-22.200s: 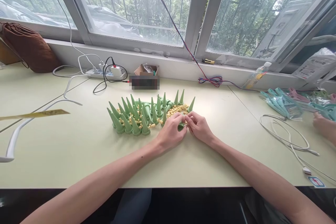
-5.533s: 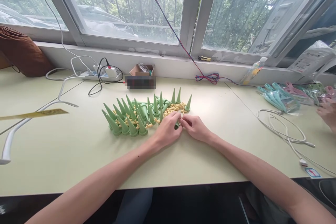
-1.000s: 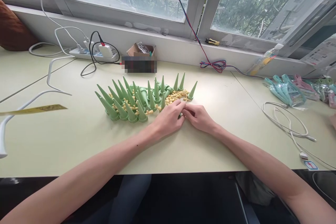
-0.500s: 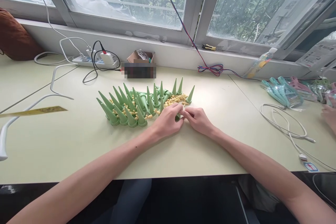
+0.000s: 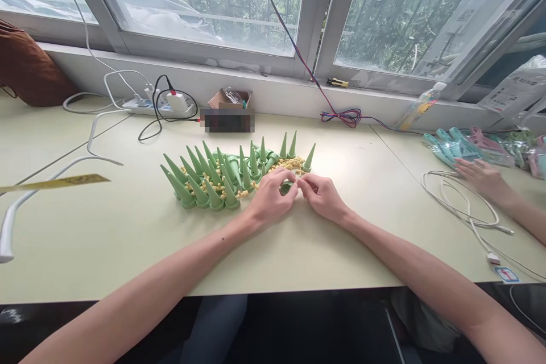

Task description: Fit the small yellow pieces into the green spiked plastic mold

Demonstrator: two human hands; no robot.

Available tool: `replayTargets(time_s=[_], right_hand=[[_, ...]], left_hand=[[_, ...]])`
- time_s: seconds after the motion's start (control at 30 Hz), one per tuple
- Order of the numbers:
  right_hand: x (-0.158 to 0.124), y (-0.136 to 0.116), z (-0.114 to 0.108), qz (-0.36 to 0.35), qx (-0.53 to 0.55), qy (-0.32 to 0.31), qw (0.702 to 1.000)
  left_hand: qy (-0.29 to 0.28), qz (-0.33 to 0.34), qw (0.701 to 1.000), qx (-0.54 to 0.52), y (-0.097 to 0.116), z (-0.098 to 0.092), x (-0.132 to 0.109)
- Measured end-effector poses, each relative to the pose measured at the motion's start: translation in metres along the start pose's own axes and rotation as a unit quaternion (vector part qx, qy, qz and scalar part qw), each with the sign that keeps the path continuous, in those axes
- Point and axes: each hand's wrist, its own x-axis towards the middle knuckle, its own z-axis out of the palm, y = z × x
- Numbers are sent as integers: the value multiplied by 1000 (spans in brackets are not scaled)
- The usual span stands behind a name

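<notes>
My left hand [image 5: 273, 194] is curled around a green plastic cone [image 5: 286, 187], whose round, hollow-looking base shows between thumb and fingers. Close against it, my right hand [image 5: 323, 198] pinches with thumb and forefinger at the left hand's fingertips; whatever small piece sits there is hidden. Just beyond both hands lies a pile of small yellow plastic valve-like pieces [image 5: 296, 163]. To the left stand several green cones [image 5: 214, 195] with points up, some with yellow pieces at their bases. One more upright cone [image 5: 309, 158] is behind my right hand.
A power strip [image 5: 140, 106], a small cardboard box [image 5: 230, 98] and a bundle of red-blue wire [image 5: 347, 118] line the back. At right are a white cable [image 5: 458, 210], bagged teal items [image 5: 452, 145] and another person's hand [image 5: 484, 179]. A yellow strip [image 5: 63, 182] juts in at left.
The other person's hand has come in from the right edge to the bagged teal items. My hands stay together at nearly the same spot; the view has shifted slightly.
</notes>
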Motion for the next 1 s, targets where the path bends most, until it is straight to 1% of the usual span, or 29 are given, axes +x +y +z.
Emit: replayTargets(time_s=[0.27, 0.33, 0.47, 0.53, 0.63, 0.83, 1.0], right_hand=[[-1, -1, 1, 11, 20, 27, 999], [-2, -3, 0, 6, 26, 38, 999], [-2, -4, 0, -3, 50, 47, 998], [-2, -5, 0, -3, 54, 46, 997], [-2, -4, 0, 2, 53, 44, 998], [-2, -2, 0, 12, 54, 36, 998], [-1, -2, -1, 3, 39, 41, 998]], left_hand=[[17, -70, 992, -99, 2, 1, -1], [8, -89, 986, -140, 4, 2, -2], [-31, -123, 971, -203, 7, 3, -2], [-40, -115, 971, -206, 6, 3, -2], [-34, -91, 982, -162, 3, 4, -1], [5, -25, 997, -69, 1, 5, -2], [15, 7, 999, -48, -2, 7, -4]])
